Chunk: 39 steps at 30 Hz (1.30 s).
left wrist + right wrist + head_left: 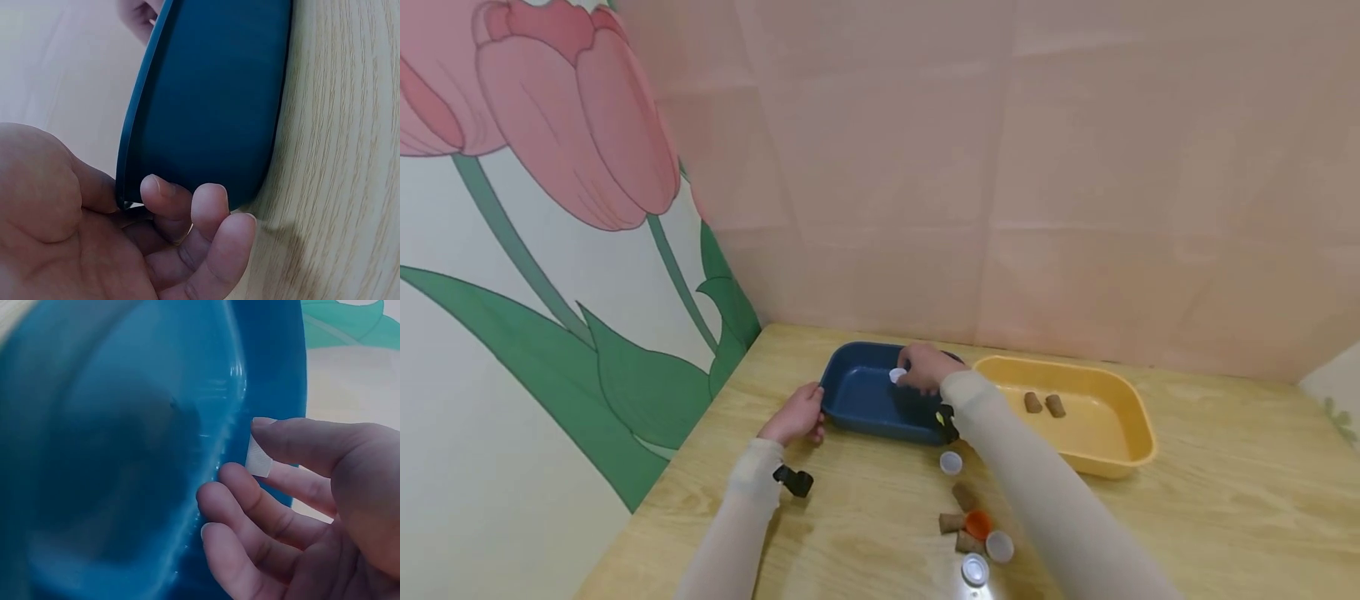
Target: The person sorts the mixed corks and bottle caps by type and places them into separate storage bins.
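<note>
Note creased pale-pink sheet at the back and, in front of it, light wood-grain table. Toward its far edge, record yellow rectangular plastic tray with rounded corners and, just beside it on the left, dark-blue rectangular plastic tray of similar form.

With left hand, grips the blue tray at its left end, with thumb at the rim and fingers curled along the outside. With right hand, reaches over the same tray in a thumb-and-finger pinch, other fingers loosely curled.

Count two brown tapered cork stoppers in the yellow tray, and at least three alike on the table. Beside those, log orange round plastic cap. Also see three round white plastic caps on the table, one of them just in front of the blue tray.

Last, find small white plastic cap in the right-hand pinch, over the blue tray. Cannot tell its height above the floor.

Suggest: brace the tray without tipping it; pinch the ribbed side lightly; lower close to the floor before parting the fingertips, to limit bouncing; hold the spare fingers clear of the wall.
</note>
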Available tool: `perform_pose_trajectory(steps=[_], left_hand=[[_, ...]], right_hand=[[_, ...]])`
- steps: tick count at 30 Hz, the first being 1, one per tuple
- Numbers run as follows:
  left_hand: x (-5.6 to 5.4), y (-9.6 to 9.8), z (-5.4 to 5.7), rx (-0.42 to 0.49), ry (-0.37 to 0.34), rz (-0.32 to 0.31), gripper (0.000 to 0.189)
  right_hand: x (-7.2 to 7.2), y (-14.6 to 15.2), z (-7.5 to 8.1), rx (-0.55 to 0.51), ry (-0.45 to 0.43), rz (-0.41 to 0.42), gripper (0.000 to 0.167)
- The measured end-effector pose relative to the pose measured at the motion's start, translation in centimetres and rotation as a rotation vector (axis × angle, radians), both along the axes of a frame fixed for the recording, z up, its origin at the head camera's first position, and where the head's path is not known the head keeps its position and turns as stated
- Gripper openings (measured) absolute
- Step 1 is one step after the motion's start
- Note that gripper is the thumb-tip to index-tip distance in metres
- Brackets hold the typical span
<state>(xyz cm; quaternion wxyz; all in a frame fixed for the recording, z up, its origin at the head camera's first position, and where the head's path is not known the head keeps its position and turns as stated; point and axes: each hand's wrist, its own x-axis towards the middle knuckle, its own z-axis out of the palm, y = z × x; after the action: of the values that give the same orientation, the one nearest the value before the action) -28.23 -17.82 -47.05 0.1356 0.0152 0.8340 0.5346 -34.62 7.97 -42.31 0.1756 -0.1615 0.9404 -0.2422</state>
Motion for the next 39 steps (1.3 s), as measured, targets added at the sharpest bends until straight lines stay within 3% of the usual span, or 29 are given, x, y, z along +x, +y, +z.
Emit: perform_pose_trajectory(steps=[6,13,25,39], left_hand=[[0.0,-0.3,0.1,-0.001,0.013,0.020,0.030],[0.4,-0.5,0.2,-0.010,-0.005,0.023,0.031],[0.4,-1.1,0.9,-0.010,0.016,0.019,0.031],[1.0,-0.9,1.0,-0.008,-0.009,0.011,0.033]], right_hand=[[-0.6,-0.3,-0.2,-0.016,0.006,-0.024,0.030],[-0.7,-0.1,-0.5,0.018,0.017,-0.069,0.018],[-0.3,-1.2,1.8,-0.033,-0.032,-0.080,0.020],[-0.2,-0.7,0.5,0.063,-0.022,-0.075,0.016]])
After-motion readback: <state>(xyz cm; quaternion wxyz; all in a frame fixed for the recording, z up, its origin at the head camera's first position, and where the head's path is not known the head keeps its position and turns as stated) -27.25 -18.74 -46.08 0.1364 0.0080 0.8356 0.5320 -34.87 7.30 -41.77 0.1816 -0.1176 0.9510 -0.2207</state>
